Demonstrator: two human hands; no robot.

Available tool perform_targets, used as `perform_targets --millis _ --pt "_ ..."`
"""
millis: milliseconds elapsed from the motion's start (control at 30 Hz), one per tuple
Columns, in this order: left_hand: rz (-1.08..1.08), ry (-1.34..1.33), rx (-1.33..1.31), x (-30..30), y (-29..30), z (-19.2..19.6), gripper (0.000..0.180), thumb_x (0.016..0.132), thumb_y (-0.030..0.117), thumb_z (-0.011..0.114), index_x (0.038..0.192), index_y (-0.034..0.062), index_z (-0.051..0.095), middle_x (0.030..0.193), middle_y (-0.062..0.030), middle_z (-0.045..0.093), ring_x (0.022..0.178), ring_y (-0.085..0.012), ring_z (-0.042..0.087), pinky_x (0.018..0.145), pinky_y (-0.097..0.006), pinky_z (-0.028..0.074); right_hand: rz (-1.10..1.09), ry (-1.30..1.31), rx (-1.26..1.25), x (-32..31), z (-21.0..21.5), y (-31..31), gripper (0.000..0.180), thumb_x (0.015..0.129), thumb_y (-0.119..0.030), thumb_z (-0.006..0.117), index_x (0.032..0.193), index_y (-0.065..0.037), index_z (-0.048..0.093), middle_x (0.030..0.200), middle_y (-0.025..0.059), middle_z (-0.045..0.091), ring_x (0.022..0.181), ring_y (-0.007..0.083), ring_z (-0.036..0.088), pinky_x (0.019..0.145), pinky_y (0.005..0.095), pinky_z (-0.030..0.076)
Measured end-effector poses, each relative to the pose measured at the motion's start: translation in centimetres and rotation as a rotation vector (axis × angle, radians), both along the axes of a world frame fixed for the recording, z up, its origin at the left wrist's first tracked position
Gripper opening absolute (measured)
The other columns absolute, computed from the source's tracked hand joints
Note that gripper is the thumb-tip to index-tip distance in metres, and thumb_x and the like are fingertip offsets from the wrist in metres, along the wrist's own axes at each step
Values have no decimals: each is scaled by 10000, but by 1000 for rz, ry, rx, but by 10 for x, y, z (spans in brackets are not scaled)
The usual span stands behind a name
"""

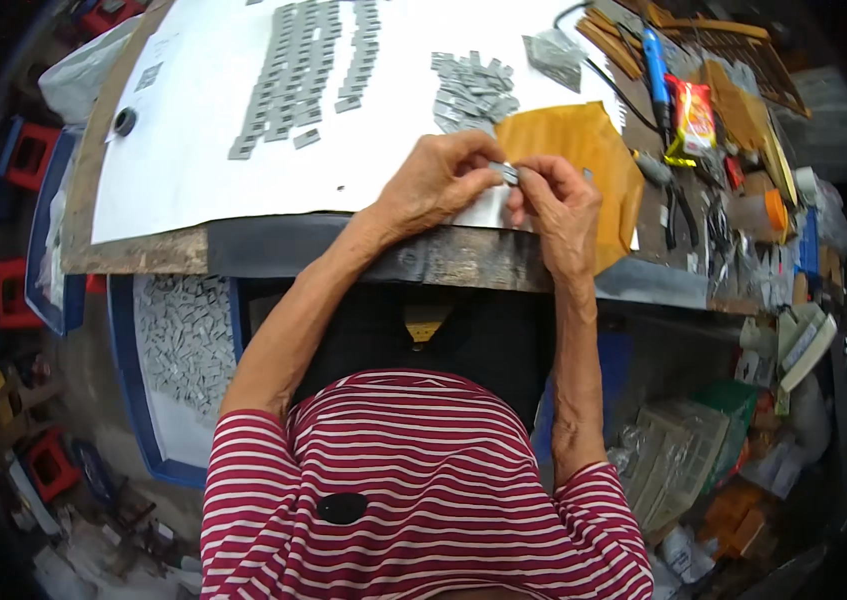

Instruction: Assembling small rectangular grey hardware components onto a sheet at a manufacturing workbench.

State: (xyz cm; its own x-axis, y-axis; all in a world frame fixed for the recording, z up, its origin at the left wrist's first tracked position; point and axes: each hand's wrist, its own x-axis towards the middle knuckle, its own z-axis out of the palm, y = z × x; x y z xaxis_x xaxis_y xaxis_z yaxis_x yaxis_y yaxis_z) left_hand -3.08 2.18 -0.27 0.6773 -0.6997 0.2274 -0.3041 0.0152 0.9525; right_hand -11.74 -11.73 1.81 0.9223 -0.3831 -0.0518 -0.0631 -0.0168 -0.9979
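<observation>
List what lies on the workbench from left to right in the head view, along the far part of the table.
Small black round knob → rows of grey metal pieces on the white sheet → loose heap of grey pieces → yellow-brown paper → blue-handled tool → red and yellow packet.

Worn workbench (413, 258) with white sheet (203, 160), yellow cloth (583, 145), scattered tools (678, 210).

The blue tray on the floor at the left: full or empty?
Partly filled: the blue tray holds a heap of small grey pieces on its far part, while its near part shows bare white.
</observation>
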Motion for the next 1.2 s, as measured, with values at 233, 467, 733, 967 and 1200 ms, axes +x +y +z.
perform_targets --millis 233,467,733,967,1200 --pt "7 11 -22 0 3 2 177 787 78 605 925 -27 574 697 -56 597 615 -91 533 566 -232 441 -58 -65 -113 -5 -2 4 99 852 -44 520 866 45 561 640 60 563 516 93 523 479 193 417" --pt "94 -64 -29 7 13 8 191 780 80 610 931 -32 578 686 -57 600 619 -84 536 568 -229 448 -118 -157 -123 -18 5 9 103 865 -47 516 887 48 550 660 58 549 525 89 506 492 185 410" --pt "270 -193 64 25 56 17 171 796 108 610 912 -17 597 752 -65 623 653 -98 567 587 -220 473 -73 -169 -98 -28 4 11 104 868 -38 510 899 53 549 727 64 554 561 89 515 489 194 421" --pt "523 -307 318 39 96 1 169 764 110 623 892 0 608 742 -76 595 638 -124 542 596 -260 455 -46 -143 -101 -33 0 15 103 863 -29 511 904 56 551 731 63 558 567 81 520 481 194 425" --pt "626 -606 353 45 92 -16 165 705 99 658 834 7 611 774 -106 551 661 -232 546 601 -313 443 -51 -105 -96 -43 -1 12 109 864 -36 513 912 52 556 733 60 564 565 76 522 479 191 428"
